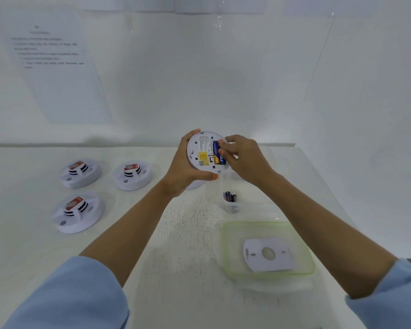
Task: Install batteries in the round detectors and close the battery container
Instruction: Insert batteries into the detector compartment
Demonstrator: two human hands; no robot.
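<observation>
While the right hand (243, 157) presses its fingers (222, 148) down on a blue battery (217, 156), the left hand (187, 165) is wrapped around the round detector (205, 150), holding it up above the tabletop (187, 257) with its back side showing. That battery sits in the detector's open slot. More batteries (230, 197) stand in a small clear cup (233, 206) just below the hands. Nearer lies a clear lid with a green rim (268, 249), and a white round plate (268, 254) rests on it. Three other detectors (80, 173) sit far left.
</observation>
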